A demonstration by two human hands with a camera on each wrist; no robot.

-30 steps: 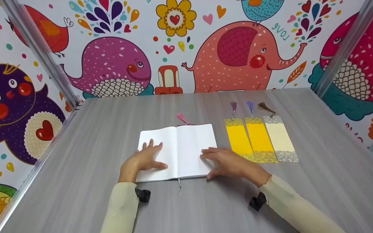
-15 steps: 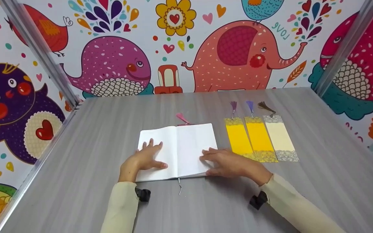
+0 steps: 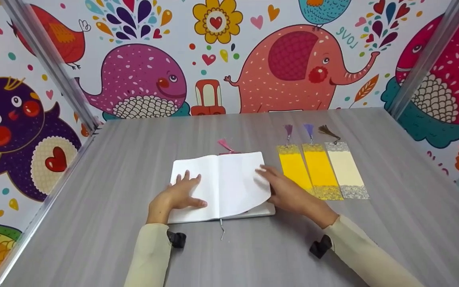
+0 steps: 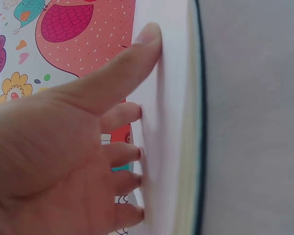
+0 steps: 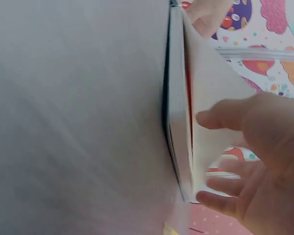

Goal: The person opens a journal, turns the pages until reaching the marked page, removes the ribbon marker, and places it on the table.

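Note:
An open notebook (image 3: 193, 167) with blank white pages lies on the table. My left hand (image 3: 179, 195) rests on its left page, fingers spread, as the left wrist view also shows. At the right edge, my right hand (image 3: 289, 195) holds a lifted page (image 3: 239, 179), its lower corner curving up off the pages below. In the right wrist view, the thumb (image 5: 215, 117) is on the page's underside, and a red strip (image 5: 188, 81) shows in the gap beneath. A pink tassel (image 3: 224, 144) sticks out past the notebook's top edge.
Right of the notebook lie two yellow bookmarks (image 3: 295, 167) (image 3: 321, 169) and a cream bookmark (image 3: 345, 165), each with a tassel at the top. A thin ribbon (image 3: 222, 231) hangs from the notebook's lower edge. A cartoon-printed wall (image 3: 249, 40) stands behind the grey table (image 3: 134, 159).
My right hand has moved up along the right edge and raised the right page, its lower corner now curling upward. My left hand has stayed in place.

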